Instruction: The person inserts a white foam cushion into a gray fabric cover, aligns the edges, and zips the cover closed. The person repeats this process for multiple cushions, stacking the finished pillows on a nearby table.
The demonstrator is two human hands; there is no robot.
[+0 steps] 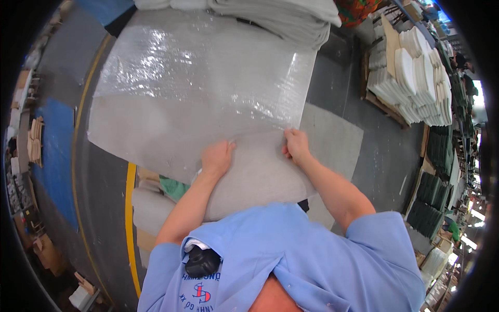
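Observation:
A soft-looking pale grey sheet (254, 179) lies against my front, its far edge drawn up between my two fists. My left hand (218, 157) is closed on the left part of that edge. Closed on its right corner is my right hand (295, 144). Just beyond my hands spreads a wide grey surface (156, 117), partly covered by shiny, wrinkled clear plastic film (145, 67). Several folded light grey sheets (280, 21) are piled at its far end. Whether some film is also caught in my fingers cannot be made out.
Pallet stacks of white padded pieces (410, 78) stand at the far right, with dark green stacks (431, 197) nearer. A flat grey board (332, 140) lies on the floor to the right. Yellow floor lines (131, 223) and a blue mat (54, 161) are on the left.

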